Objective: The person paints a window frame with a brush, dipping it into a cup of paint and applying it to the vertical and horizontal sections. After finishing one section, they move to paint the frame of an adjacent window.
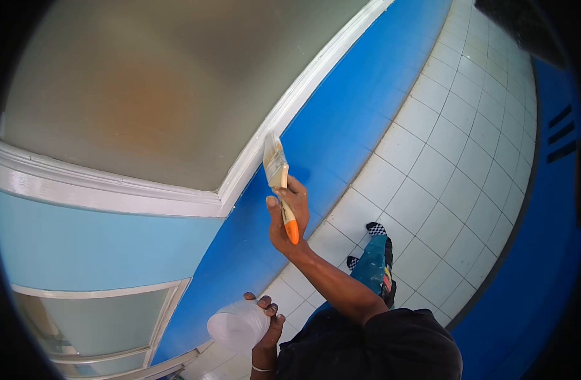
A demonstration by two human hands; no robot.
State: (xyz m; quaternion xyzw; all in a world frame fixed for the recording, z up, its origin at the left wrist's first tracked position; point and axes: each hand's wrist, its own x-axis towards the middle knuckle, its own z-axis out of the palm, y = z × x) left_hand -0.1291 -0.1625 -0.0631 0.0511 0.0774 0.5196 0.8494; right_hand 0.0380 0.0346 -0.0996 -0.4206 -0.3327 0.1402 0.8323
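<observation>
My right hand (288, 212) is closed around a paintbrush (292, 229) with a pale handle and an orange end. The brush's whitish bristles (273, 151) point upward and overlap the edge of the white window frame (256, 143). Lower down, my left hand (269, 316) grips a translucent plastic tub (238, 324) by its side, fingers curled over the rim. What the tub holds does not show clearly.
Frosted glass (126, 95) fills the frame. Below the frame runs a bright blue wall (341, 101), with a light blue panel (107, 244) at left. White floor tiles (436, 164) stretch along the wall. My checkered-sock feet (376, 229) stand on them.
</observation>
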